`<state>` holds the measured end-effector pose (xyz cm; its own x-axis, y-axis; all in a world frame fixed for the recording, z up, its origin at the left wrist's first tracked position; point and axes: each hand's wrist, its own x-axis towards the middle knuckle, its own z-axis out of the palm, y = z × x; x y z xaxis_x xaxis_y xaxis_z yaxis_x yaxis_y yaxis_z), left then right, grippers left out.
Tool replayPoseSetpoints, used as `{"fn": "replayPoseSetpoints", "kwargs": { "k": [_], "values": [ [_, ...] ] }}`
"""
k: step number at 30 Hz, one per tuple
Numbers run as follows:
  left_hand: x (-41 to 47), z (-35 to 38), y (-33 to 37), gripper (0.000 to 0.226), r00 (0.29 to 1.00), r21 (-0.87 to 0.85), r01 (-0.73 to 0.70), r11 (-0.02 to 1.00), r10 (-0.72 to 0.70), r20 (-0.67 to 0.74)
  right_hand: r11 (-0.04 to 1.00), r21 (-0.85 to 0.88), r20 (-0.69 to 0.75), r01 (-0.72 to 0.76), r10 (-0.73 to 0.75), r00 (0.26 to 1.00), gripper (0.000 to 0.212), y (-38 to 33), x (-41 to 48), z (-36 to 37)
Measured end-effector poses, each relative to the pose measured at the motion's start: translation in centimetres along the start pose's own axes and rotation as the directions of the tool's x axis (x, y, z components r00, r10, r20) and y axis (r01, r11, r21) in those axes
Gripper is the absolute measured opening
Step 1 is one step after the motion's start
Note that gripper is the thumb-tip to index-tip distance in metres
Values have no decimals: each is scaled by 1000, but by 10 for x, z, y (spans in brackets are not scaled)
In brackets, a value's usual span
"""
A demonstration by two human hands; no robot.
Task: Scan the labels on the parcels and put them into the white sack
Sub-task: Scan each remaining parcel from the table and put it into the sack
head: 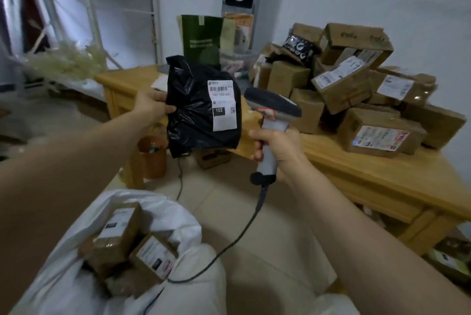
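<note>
Parcel [193, 111] — black, crinkled, perhaps plastic

Small parcel depot: heap of labelled cartons [342, 86] on a wooden table [369, 174].

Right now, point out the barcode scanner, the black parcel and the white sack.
barcode scanner [272, 103], head view, on its dark head.
black parcel [191, 100], head view, on its crinkled black plastic.
white sack [183, 215], head view, on its folded rim.

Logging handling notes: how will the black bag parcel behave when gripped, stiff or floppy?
Probably floppy: the black bag parcel is crinkled and sags. Likely light, since the left hand holds it up by one edge. Its glossy film may be slippery.
</note>
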<state>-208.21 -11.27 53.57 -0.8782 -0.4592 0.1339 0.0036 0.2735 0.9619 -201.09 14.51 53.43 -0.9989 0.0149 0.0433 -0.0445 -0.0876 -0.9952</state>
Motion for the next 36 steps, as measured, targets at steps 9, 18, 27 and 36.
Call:
{"fn": "replayPoseSetpoints", "kwargs": {
  "k": [9, 18, 27, 36],
  "values": [
    [-13, -107, -166, 21, 951, 294, 298, 908, -257, -170, 936, -32, 190, -352, 351, 917, 25, 97, -1, 92],
    [-29, -132, -296, 17, 831, 285, 553, 783, -497, -248, 850, -134, 218, -509, 526, 822, 15, 166, 17, 143],
    [-43, -98, -374, 31, 804, 165, 593, 788, -566, -184, 796, -185, 181, -576, 604, 776, 16, 211, 53, 164],
    [-37, -47, -365, 87, 787, 417, 610, 674, -578, -216, 760, -124, 162, -638, 650, 742, 15, 220, 65, 162]
  ]
}}
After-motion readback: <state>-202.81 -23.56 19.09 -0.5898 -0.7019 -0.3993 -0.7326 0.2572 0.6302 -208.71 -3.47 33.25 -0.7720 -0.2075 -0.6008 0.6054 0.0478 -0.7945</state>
